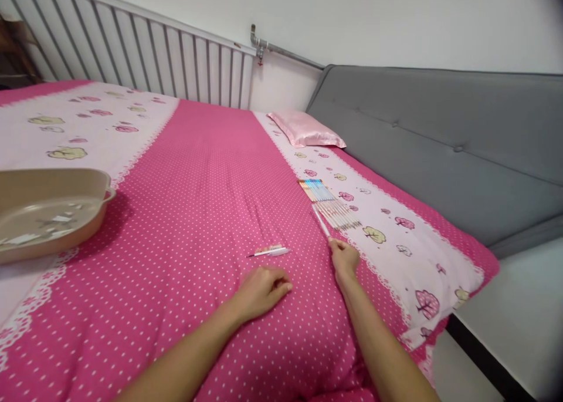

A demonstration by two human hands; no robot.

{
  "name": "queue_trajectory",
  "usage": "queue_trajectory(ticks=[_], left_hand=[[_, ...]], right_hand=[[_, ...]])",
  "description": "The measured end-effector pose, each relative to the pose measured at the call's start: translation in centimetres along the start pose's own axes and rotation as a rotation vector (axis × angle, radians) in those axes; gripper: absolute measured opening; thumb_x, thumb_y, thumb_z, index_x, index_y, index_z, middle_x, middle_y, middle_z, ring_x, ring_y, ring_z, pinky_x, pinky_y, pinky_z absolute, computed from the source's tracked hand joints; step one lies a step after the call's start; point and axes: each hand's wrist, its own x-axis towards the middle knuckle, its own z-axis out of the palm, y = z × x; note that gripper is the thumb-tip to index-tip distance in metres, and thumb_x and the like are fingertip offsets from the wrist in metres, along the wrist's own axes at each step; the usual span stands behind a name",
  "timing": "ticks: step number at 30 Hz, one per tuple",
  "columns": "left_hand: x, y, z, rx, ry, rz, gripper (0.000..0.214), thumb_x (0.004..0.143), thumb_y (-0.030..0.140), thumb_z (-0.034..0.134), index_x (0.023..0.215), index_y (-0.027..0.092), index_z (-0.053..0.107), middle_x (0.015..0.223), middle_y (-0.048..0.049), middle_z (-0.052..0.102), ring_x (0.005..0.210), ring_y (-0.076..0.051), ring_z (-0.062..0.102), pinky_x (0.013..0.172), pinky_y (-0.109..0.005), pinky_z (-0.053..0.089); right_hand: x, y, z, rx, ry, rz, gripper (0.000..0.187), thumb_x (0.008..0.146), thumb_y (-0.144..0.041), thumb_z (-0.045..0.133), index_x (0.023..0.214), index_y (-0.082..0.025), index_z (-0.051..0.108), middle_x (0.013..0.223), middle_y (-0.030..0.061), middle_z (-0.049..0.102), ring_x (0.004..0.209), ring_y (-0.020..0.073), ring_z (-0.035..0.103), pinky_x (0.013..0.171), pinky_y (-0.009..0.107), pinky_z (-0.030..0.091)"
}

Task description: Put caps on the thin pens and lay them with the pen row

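near end of the slim pen (321, 220) hidden in my right hand (345, 257), fingers grasping it | basin (100, 217) cut off at left, scraps inside blurred | pen straight, whitish, just beside the row of pens (331, 205) over the bed (206, 196) | my left hand (263, 290) loosely curled, released

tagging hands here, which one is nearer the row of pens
Right: the right hand is just below the row of pens in the view, holding a white pen; the left hand is farther off, to the lower left.
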Motion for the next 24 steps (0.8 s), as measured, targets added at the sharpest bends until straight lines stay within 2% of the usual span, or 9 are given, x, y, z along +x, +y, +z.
queue_trajectory(ticks=[9,24], left_hand=[[0.0,0.1,0.0,0.007,-0.019,-0.006,0.029,0.088,0.033,0.043,0.084,0.018,0.068,0.082,-0.0048,0.069,0.073,-0.018,0.06,0.063,-0.027,0.039],[0.0,0.3,-0.1,-0.006,-0.023,-0.008,0.03,0.088,0.033,0.043,0.087,0.019,0.069,0.084,-0.0048,0.07,0.074,-0.018,0.061,0.066,-0.028,0.04]], right_hand=[[2.5,-0.4,1.5,-0.248,0.079,0.009,0.034,0.072,-0.041,0.056,0.088,-0.018,0.075,0.081,0.0115,0.072,0.072,0.0256,0.061,0.066,0.033,0.042],[4.0,0.5,2.2,-0.278,0.146,0.0,0.035,0.072,-0.044,0.054,0.079,-0.019,0.076,0.074,0.0127,0.071,0.067,0.0242,0.061,0.063,0.032,0.043]])
